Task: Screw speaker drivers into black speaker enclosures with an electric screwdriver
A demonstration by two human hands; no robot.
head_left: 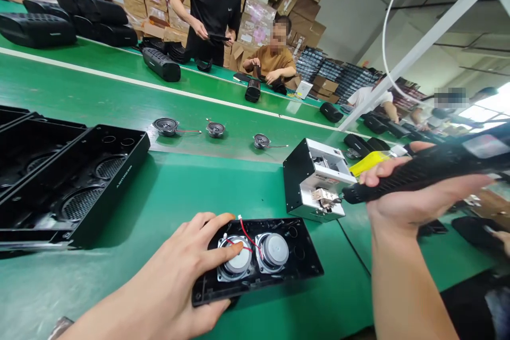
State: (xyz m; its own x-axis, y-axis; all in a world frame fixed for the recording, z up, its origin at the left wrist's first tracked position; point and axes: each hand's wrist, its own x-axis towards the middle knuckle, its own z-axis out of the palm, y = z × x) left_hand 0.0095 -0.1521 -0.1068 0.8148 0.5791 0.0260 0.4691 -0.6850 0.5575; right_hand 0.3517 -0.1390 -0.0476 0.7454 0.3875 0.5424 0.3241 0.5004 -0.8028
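Observation:
My left hand grips the left end of a black speaker housing, its thumb beneath and a finger across one driver. Two round speaker drivers with silver backs and red wires sit side by side in that housing. In my right hand is a black electric screwdriver, fingers wrapped round its body. The screwdriver's tip reaches the front of a white and black screw feeder; whether a screw is on the bit, I cannot tell.
Larger black speaker cabinets stand at the left. Several loose drivers lie on the green bench beyond. Across it, a person in black and a person in brown handle black parts. A white post slants at the right.

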